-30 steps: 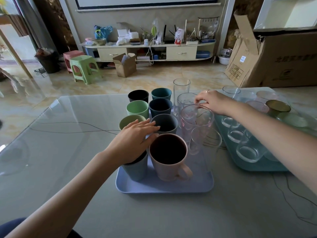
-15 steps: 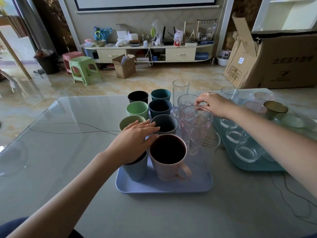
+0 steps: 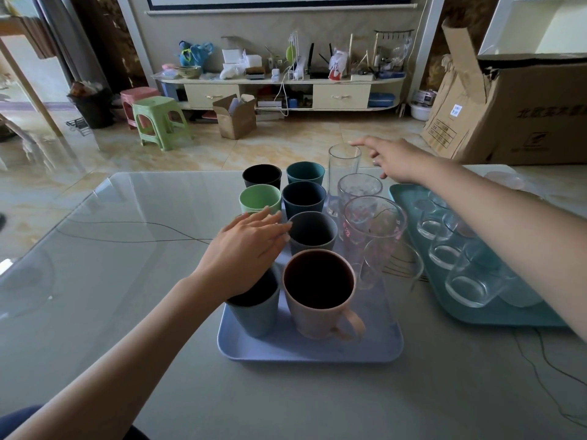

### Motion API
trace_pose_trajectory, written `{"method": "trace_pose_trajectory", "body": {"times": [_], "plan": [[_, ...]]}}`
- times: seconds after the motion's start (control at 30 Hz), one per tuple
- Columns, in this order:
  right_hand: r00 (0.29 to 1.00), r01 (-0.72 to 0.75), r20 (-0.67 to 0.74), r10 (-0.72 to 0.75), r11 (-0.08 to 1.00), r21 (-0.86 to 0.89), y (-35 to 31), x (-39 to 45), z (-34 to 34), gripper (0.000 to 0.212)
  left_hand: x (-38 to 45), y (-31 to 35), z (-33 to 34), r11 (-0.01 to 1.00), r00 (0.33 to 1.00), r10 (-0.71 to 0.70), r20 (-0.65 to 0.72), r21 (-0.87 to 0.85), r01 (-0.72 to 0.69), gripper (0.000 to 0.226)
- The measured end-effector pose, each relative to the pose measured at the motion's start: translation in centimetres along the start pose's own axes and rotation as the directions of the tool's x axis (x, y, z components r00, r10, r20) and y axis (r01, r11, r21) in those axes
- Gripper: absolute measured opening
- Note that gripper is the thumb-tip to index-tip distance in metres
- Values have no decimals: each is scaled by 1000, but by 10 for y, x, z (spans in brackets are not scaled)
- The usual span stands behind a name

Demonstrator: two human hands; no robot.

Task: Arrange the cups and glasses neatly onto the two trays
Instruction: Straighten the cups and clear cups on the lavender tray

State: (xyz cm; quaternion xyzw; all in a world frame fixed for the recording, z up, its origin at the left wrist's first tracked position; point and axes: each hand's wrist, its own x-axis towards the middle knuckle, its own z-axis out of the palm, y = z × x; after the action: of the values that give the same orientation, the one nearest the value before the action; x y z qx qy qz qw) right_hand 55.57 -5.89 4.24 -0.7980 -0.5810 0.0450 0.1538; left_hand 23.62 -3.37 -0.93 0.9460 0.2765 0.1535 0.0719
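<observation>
Left hand [image 3: 246,249] lies flat, fingers spread, over cups on the blue tray [image 3: 309,350]. Right hand [image 3: 392,158], open and empty, reaches beyond the tray's tall glass [image 3: 343,173].

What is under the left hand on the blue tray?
The left hand covers a grey-blue cup and an olive cup's rim; the blue tray shows below. Their interiors are hidden.

Single view, head-worn wide-angle camera. It looked forward and down from above the near edge of the table [image 3: 127,312], close over the blue tray [image 3: 305,350], which sat at lower centre. The teal tray [image 3: 495,315] ran off the right side of the frame. Both forearms entered from the bottom corners. The far field took in the floor and low cabinet [image 3: 279,93]. Edges bowed with lens distortion.
</observation>
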Motion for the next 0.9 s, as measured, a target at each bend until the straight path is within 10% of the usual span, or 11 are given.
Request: {"method": "trace_pose_trajectory", "body": {"times": [0.27,0.9], "plan": [[999,35,-6,-35,996,-78,-7,26,11,18,5,-28,-1,970,968,-242,-66,-14,242,45],[998,45,-44,-53,984,-170,2,20,7,17,3,-23,0,952,952,-304,11,-26,305,43]]}}
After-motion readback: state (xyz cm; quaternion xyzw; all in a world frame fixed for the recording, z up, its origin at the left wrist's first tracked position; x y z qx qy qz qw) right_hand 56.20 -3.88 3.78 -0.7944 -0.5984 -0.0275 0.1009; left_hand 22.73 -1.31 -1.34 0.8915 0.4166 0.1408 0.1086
